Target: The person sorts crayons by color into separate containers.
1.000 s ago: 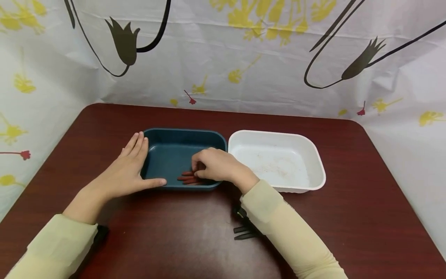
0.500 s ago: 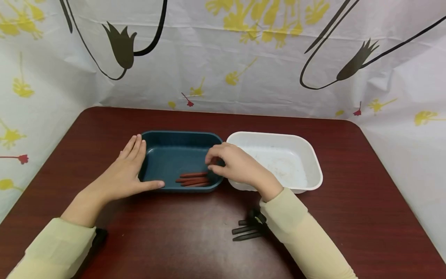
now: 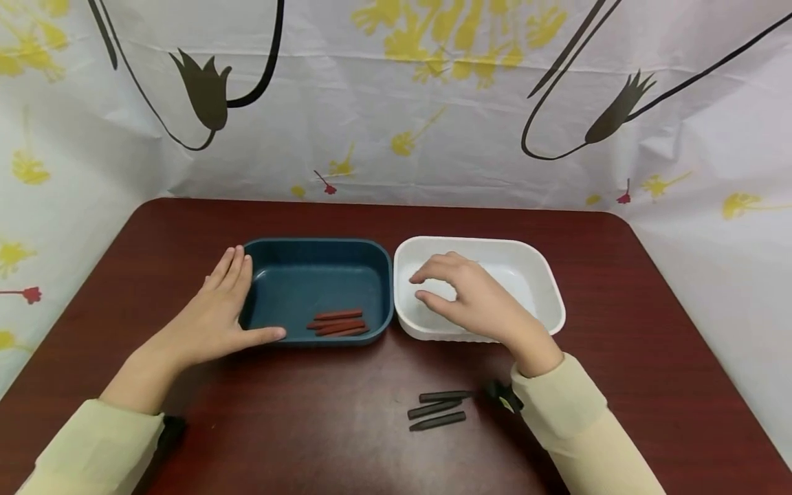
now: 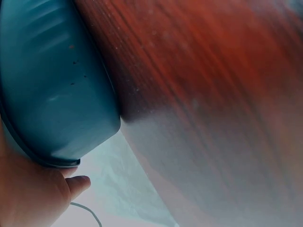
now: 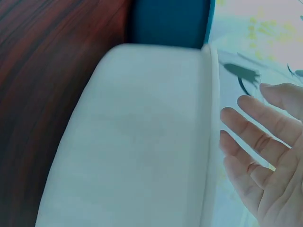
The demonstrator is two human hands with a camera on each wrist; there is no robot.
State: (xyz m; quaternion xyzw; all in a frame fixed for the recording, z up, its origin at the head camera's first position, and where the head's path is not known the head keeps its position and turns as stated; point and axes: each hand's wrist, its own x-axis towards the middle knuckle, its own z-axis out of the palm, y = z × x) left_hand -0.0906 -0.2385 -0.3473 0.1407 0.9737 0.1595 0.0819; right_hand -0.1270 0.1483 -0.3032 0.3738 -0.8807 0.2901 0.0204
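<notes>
My left hand (image 3: 216, 313) rests against the left end of a dark teal tray (image 3: 309, 246), fingers straight along its side and thumb on the front rim. The left wrist view has part of that hand (image 4: 35, 194) beside the tray's outer wall (image 4: 66, 90). Several reddish-brown crayons (image 3: 337, 323) lie together in the tray's front right part. Over a white tray (image 3: 547, 302) hovers my right hand (image 3: 476, 295), fingers loosely bent and apart. Nothing lies between those fingers (image 5: 255, 137) in the right wrist view.
Three black crayons (image 3: 436, 410) lie on the dark red table (image 3: 297, 426) in front of the trays, left of the right wrist. The two trays stand side by side, nearly touching. A white patterned sheet (image 3: 346, 89) hangs behind the table.
My right hand has left the reddish-brown crayons in the teal tray and moved right, over the white tray, its fingers spreading. The left hand stays at the teal tray's left end.
</notes>
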